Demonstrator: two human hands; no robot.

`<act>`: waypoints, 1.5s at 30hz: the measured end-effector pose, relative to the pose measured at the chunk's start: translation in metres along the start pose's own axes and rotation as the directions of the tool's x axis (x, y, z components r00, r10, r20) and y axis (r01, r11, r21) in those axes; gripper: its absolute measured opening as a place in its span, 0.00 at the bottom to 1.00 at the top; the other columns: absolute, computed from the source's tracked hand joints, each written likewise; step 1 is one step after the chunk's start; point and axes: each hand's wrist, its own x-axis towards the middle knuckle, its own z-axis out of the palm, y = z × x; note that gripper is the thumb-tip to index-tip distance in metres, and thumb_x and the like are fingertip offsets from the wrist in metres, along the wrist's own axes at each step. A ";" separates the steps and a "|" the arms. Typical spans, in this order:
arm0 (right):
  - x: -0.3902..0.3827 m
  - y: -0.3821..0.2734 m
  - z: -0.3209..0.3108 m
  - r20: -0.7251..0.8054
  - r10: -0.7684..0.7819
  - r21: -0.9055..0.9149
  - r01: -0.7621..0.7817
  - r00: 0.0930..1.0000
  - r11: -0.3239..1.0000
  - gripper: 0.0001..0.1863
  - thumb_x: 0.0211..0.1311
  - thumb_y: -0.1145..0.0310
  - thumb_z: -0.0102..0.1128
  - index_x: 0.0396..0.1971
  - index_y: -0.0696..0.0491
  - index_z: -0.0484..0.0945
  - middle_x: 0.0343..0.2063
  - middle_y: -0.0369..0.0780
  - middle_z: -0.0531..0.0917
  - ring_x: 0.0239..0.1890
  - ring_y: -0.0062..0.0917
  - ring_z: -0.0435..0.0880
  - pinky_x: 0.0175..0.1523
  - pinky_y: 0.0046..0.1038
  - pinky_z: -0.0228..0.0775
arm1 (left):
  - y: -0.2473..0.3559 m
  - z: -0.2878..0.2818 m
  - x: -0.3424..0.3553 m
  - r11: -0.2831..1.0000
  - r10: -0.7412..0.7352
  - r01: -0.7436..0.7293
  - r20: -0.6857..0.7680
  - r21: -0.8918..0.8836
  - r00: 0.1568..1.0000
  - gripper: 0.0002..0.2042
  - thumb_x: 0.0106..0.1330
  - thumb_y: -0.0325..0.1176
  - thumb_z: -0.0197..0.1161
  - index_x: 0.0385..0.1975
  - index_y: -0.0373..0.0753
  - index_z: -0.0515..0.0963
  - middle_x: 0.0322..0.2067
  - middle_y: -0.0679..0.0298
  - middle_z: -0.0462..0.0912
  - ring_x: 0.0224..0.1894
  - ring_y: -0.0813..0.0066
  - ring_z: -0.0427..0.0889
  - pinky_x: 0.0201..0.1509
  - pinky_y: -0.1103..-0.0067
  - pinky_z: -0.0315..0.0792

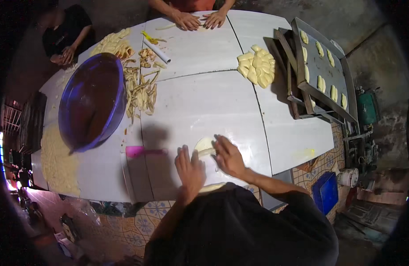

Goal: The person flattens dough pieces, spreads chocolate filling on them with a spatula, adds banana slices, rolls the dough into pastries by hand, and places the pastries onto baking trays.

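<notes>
A small flattened piece of pale dough (205, 144) lies on the white table in front of me, its near side folded into a narrow roll. My left hand (190, 170) is closed at the roll's left end, the thumb against it. At the right end, my right hand (231, 158) grips the dough with curled fingers. What the roll holds inside is hidden. Another strip of dough (212, 187) lies at the near table edge, partly covered by my body. To the left rests a pink scraper (134, 151).
A big purple basin (67, 116) stands left, beside cut filling strips (140, 93). Dough pieces (257, 66) are piled far right, near a metal tray (320, 84) with shaped dough. A white tube (156, 51) lies further back. Across the table, another person's hands (200, 21) work on dough.
</notes>
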 end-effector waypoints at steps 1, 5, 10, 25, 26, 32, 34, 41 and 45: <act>-0.002 -0.008 0.007 0.047 0.003 -0.036 -0.002 0.999 0.999 0.30 0.72 0.57 0.51 0.67 0.59 0.65 0.71 0.53 0.59 0.74 0.49 0.57 0.72 0.48 0.55 | -0.001 0.004 0.000 1.000 -0.013 0.013 0.032 0.010 0.999 0.27 0.73 0.37 0.51 0.66 0.24 0.63 0.72 0.35 0.52 0.75 0.34 0.46 0.71 0.41 0.47; 0.071 0.001 0.033 -0.028 0.145 -0.330 -0.146 0.989 0.933 0.35 0.75 0.50 0.39 0.73 0.56 0.55 0.74 0.58 0.52 0.76 0.52 0.50 0.74 0.50 0.48 | -0.016 0.030 0.070 0.958 -0.186 0.162 0.081 0.236 0.979 0.34 0.75 0.45 0.43 0.72 0.24 0.51 0.75 0.39 0.47 0.78 0.44 0.41 0.75 0.44 0.37; 0.141 0.019 0.023 -0.187 0.199 0.314 -0.133 0.962 0.940 0.28 0.76 0.53 0.40 0.63 0.58 0.70 0.64 0.59 0.67 0.69 0.51 0.64 0.71 0.49 0.55 | -0.048 0.026 0.128 0.953 -0.299 0.286 -0.141 -0.103 0.944 0.32 0.75 0.39 0.49 0.73 0.27 0.51 0.74 0.40 0.51 0.77 0.44 0.46 0.75 0.49 0.45; -0.046 -0.033 -0.037 0.421 -0.065 0.371 -0.106 0.905 0.922 0.28 0.59 0.81 0.58 0.63 0.57 0.72 0.54 0.50 0.80 0.61 0.41 0.76 0.66 0.36 0.71 | -0.001 -0.064 -0.045 0.880 0.078 0.100 0.351 -0.464 0.933 0.25 0.57 0.16 0.63 0.58 0.34 0.76 0.56 0.51 0.80 0.58 0.52 0.78 0.64 0.66 0.70; -0.056 -0.036 -0.038 0.430 -0.061 0.374 -0.116 0.901 0.920 0.28 0.59 0.81 0.58 0.63 0.57 0.72 0.54 0.50 0.80 0.61 0.41 0.76 0.66 0.36 0.71 | -0.006 -0.066 -0.057 0.861 0.080 0.106 0.338 -0.498 0.938 0.25 0.57 0.17 0.63 0.58 0.33 0.76 0.55 0.51 0.81 0.57 0.53 0.78 0.64 0.66 0.70; -0.064 -0.045 -0.012 0.280 0.050 0.159 -0.098 0.959 0.983 0.34 0.51 0.84 0.58 0.64 0.60 0.70 0.54 0.50 0.78 0.57 0.43 0.77 0.60 0.35 0.75 | 0.000 -0.070 -0.049 0.857 0.014 0.153 0.318 -0.492 0.948 0.22 0.59 0.23 0.64 0.57 0.34 0.77 0.51 0.51 0.82 0.55 0.51 0.77 0.61 0.66 0.71; -0.079 -0.047 -0.011 0.341 -0.019 0.177 -0.045 0.940 0.983 0.34 0.54 0.81 0.60 0.65 0.59 0.69 0.54 0.50 0.77 0.57 0.43 0.77 0.60 0.36 0.75 | -0.002 -0.070 -0.052 0.820 0.065 0.227 0.479 -0.525 0.875 0.24 0.60 0.24 0.68 0.58 0.33 0.76 0.52 0.51 0.82 0.56 0.53 0.77 0.61 0.67 0.71; -0.076 -0.063 -0.026 0.264 -0.132 0.033 0.128 0.955 0.991 0.37 0.62 0.59 0.65 0.70 0.51 0.64 0.64 0.44 0.73 0.64 0.41 0.73 0.67 0.40 0.68 | 0.013 -0.078 -0.077 0.694 -0.305 0.543 0.489 -0.474 0.817 0.29 0.53 0.16 0.66 0.59 0.30 0.73 0.55 0.48 0.75 0.52 0.57 0.78 0.55 0.70 0.75; -0.065 -0.040 0.028 0.386 -0.288 0.203 0.224 0.876 0.953 0.34 0.62 0.58 0.67 0.66 0.53 0.70 0.63 0.46 0.72 0.64 0.41 0.71 0.65 0.37 0.69 | 0.006 -0.039 -0.073 0.137 -0.406 0.672 0.577 -0.728 0.708 0.29 0.57 0.16 0.65 0.62 0.28 0.70 0.52 0.57 0.75 0.49 0.70 0.77 0.56 0.77 0.74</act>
